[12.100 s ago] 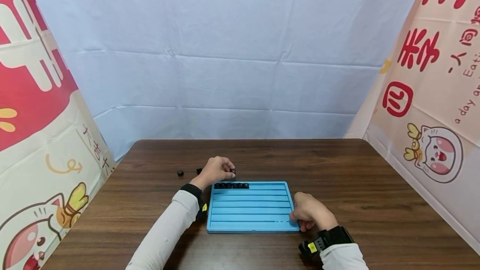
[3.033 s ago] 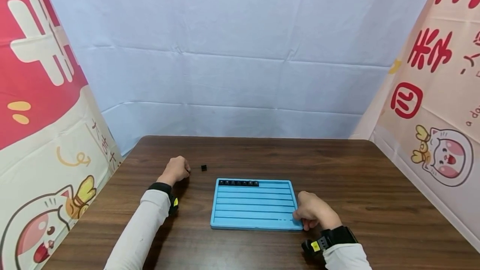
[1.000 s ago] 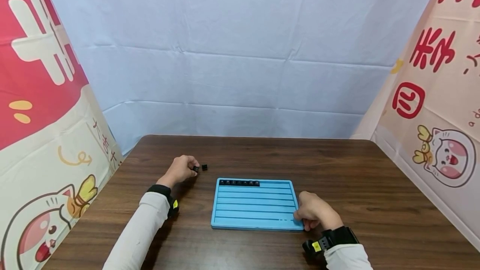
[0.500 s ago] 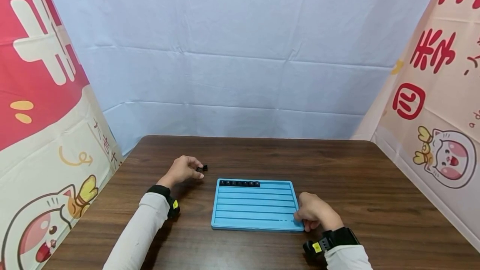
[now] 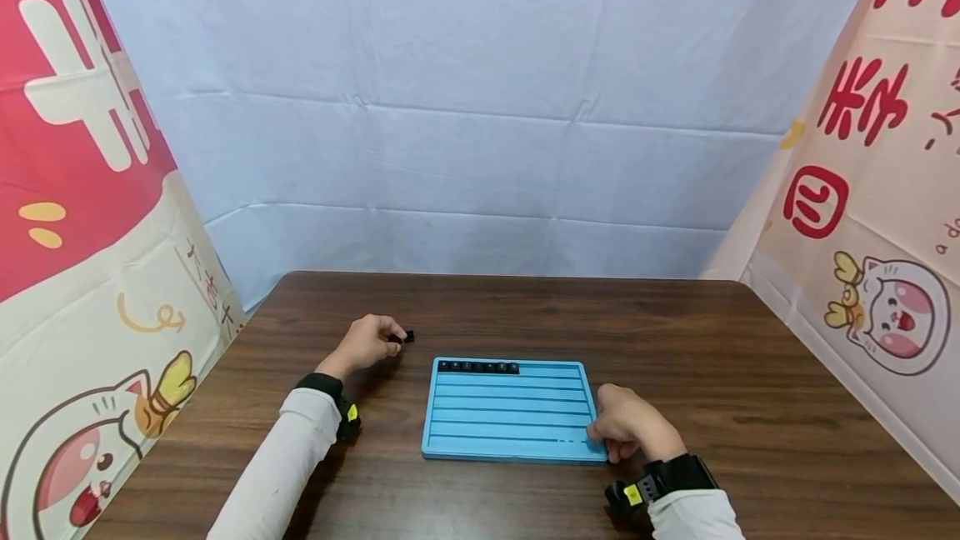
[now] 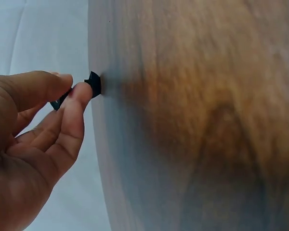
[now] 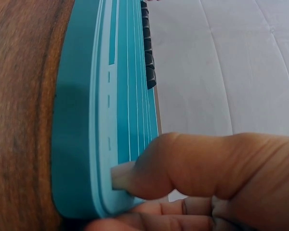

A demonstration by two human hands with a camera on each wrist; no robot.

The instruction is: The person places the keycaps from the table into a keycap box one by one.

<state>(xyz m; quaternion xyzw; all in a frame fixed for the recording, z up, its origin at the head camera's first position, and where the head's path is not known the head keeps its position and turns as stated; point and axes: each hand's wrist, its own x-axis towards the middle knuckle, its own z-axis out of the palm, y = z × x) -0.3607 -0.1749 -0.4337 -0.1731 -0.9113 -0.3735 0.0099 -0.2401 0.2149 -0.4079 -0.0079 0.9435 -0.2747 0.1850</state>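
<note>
With thumb and fingertips my left hand (image 5: 365, 344) pinches a small black keycap (image 6: 61, 100), mostly hidden by the fingers in the head view. Right at those fingertips is a second black keycap (image 5: 409, 336), standing on the table; a fingertip seems to touch it in the left wrist view. A light-blue grooved tray (image 5: 510, 417) lies to the right, with a row of several black keycaps (image 5: 478, 367) in the left part of its top groove. My right hand (image 5: 633, 425) grips the tray's near right corner, thumb on top and fingers at the side and below.
The dark wooden table (image 5: 480, 498) carries all of this. A pale cloth (image 5: 465, 148) hangs behind its far edge, and printed cloths (image 5: 97, 340) hang on both sides. A black band with a small camera (image 5: 652, 486) sits on the right wrist, another on the left.
Compared with about twelve seconds ago, the tray's row is longer by a keycap. Over the last second my left hand has shifted right with its keycap, up to the loose one. The right hand stays put.
</note>
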